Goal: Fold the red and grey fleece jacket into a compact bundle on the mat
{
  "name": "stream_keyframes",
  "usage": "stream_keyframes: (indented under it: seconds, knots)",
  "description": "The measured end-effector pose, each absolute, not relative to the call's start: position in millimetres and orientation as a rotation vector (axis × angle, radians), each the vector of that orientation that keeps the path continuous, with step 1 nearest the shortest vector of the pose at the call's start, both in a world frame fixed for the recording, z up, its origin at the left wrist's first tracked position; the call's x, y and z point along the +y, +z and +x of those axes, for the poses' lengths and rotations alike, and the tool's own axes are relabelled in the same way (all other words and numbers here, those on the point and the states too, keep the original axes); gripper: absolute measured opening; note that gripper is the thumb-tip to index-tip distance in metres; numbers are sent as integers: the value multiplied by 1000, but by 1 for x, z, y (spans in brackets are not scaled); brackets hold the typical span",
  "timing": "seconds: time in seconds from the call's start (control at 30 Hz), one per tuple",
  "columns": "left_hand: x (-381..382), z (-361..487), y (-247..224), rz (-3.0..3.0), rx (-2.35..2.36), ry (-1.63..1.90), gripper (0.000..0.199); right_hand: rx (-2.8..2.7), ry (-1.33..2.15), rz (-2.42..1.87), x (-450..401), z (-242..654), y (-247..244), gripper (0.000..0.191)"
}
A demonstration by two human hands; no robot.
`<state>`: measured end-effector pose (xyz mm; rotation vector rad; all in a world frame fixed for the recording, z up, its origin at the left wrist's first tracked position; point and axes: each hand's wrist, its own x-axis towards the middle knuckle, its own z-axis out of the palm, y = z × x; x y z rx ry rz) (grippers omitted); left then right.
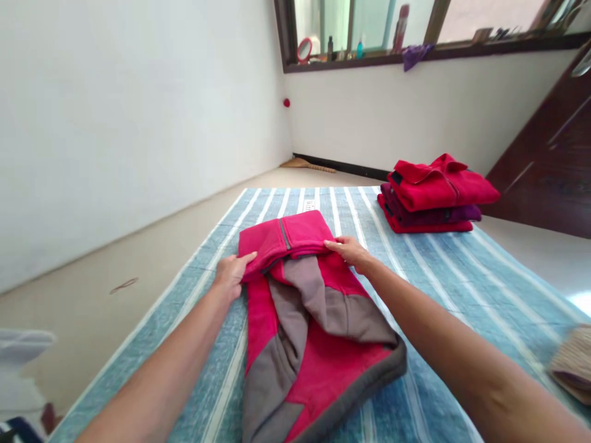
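Note:
A pink-red and grey jacket [332, 369] lies on the blue striped cloth in front of me. Its far end is folded over toward me, with a short dark zipper showing on the folded part. My left hand [233, 271] pinches the left edge of that fold, thumb on top. At the fold's right edge my right hand [349, 251] grips the fabric between thumb and fingers. Grey sleeves lie crumpled over the middle of the jacket, and its dark hem curves toward the lower right.
A stack of folded red and purple clothes [438, 191] sits at the far right of the striped cloth [443, 277]. A beige item [575, 363] lies at the right edge. Behind are a windowsill with bottles and a dark door [549, 154].

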<state>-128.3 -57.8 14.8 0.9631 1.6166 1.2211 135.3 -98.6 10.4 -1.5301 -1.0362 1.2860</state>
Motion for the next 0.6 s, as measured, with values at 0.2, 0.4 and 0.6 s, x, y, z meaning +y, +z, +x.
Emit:
stream_keyframes:
  seconds: [0.2, 0.4, 0.6]
  knots:
    - [-100, -122, 46, 2118, 1495, 1233, 34, -1238, 1199, -1640, -173, 176, 11, 56]
    - [-179, -62, 48, 3131, 502, 297, 60, -1414, 1128, -1664, -269, 182, 1, 68]
    - [-175, -23, 23, 3329, 307, 449, 30, -1364, 1005, -1715, -293, 169, -2, 72]
